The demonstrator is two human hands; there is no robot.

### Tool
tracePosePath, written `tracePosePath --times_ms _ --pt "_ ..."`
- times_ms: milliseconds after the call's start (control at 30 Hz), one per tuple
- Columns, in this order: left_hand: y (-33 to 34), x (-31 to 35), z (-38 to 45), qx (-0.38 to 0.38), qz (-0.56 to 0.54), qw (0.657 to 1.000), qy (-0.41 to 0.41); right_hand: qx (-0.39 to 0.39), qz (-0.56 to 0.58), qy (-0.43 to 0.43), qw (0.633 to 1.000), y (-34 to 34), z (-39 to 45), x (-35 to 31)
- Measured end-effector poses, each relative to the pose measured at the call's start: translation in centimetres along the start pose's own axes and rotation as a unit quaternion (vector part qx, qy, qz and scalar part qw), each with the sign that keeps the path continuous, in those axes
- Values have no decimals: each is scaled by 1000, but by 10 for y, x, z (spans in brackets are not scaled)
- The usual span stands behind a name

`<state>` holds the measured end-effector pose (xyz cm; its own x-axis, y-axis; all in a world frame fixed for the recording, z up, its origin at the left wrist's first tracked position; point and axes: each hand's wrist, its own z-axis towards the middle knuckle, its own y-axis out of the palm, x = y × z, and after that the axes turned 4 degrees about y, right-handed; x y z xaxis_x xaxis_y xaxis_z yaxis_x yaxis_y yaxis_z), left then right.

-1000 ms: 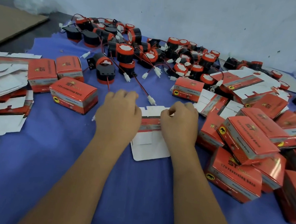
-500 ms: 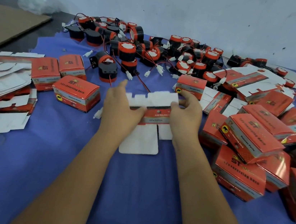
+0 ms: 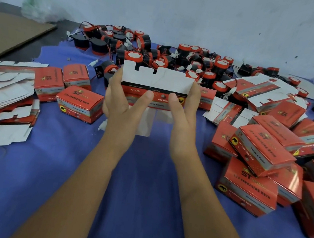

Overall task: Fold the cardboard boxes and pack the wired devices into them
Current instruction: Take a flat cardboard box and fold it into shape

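A flat, unfolded red-and-white cardboard box (image 3: 158, 81) is held up above the blue cloth at the centre. My left hand (image 3: 123, 102) grips its left end and my right hand (image 3: 183, 112) grips its right end, both thumbs pressing on the red printed face. White flaps stick up at its top and hang below it. Behind it lies a heap of black-and-red wired devices (image 3: 191, 63) with red leads and white plugs.
A stack of flat box blanks (image 3: 1, 98) lies at the left. Three folded red boxes (image 3: 79, 103) stand left of centre. A pile of several folded boxes (image 3: 263, 151) fills the right. Brown cardboard sheet (image 3: 7, 35) at far left, wall behind.
Both hands have lifted the flat box off the cloth and turned it upright, with the red face toward me. The hands have moved up and slightly apart.
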<state>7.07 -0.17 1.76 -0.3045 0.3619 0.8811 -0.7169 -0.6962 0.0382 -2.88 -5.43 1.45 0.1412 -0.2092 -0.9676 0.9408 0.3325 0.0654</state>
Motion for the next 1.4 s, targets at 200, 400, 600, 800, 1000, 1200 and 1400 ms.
tracePosePath --times_ms 200,400,600,800,1000,1200,1400 --pt "1 3 -5 -25 9 997 78 -54 29 -50 997 9 -4 2" --pt "6 -1 -9 -112 -76 987 82 -61 146 -18 987 0 3 -5" --pt "10 4 -11 -125 26 988 85 -20 137 -2 990 -6 7 -5" --pt "2 1 -7 -110 219 962 121 -26 163 22 986 -20 11 -5" --pt "-1 -2 4 45 158 979 124 25 109 26 993 -8 4 -4" --pt "-4 -7 12 116 69 990 48 -145 -79 -26 986 11 -5 4" --pt "1 0 3 -28 112 989 91 -124 -62 -14 990 11 1 10"
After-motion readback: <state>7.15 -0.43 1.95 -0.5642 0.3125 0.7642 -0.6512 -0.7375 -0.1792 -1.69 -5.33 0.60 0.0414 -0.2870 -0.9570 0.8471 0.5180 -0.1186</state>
